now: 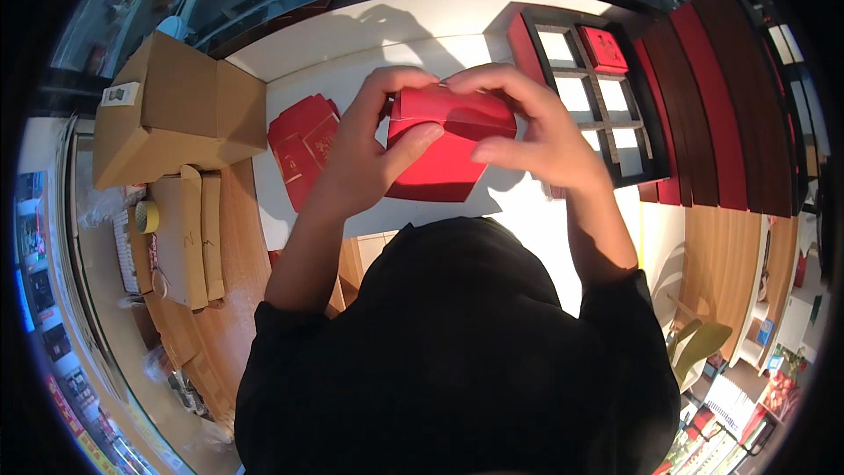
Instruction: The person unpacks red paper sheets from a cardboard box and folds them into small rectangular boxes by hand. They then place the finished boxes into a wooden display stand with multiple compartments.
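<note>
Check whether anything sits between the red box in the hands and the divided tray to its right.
Nothing visible does. Both the left hand and the right hand hold the red box above the white table, and the tray lies just right of it. One tray cell already holds a small red box.

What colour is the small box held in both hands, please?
The box is red, plain on its visible faces; the head view shows it.
</note>
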`<state>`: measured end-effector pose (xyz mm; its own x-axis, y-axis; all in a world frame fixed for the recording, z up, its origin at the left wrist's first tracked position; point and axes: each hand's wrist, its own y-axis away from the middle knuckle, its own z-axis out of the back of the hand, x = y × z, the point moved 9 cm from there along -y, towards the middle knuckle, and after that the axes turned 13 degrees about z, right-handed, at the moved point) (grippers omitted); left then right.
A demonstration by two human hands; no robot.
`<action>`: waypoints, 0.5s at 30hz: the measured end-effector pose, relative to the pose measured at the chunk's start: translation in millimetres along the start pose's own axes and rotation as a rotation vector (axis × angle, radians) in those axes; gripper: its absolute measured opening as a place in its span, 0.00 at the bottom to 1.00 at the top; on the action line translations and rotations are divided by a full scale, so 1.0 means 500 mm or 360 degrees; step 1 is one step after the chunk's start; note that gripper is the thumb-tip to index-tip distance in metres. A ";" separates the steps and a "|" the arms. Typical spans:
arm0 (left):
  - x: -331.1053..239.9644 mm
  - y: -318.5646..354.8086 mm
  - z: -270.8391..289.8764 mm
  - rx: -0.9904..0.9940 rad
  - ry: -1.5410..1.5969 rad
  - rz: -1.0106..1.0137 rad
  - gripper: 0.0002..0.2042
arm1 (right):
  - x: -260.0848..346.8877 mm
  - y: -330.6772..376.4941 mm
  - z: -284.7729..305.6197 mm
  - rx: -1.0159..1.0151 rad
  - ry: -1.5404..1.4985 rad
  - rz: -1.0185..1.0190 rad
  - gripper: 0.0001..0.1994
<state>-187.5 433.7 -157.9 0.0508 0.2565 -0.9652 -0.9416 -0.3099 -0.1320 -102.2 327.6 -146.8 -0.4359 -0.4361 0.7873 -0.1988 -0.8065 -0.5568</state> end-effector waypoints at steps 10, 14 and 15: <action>-0.038 -0.001 -0.045 -0.0450 -0.1132 -0.0238 0.45 | -0.027 0.004 0.033 -0.0255 0.0578 -0.0292 0.20; -0.012 -0.005 -0.072 -0.0489 -0.1276 -0.0311 0.55 | -0.044 0.013 0.025 -0.0326 0.0500 -0.0306 0.21; -0.012 -0.004 -0.073 -0.0499 -0.1267 -0.0342 0.56 | -0.045 0.014 0.027 -0.0356 0.0464 -0.0290 0.21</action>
<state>-173.8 399.3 -160.2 -0.1408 0.8638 -0.4838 -0.7977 -0.3884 -0.4613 -82.0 326.5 -165.0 -0.6001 -0.1370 0.7881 -0.4674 -0.7395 -0.4845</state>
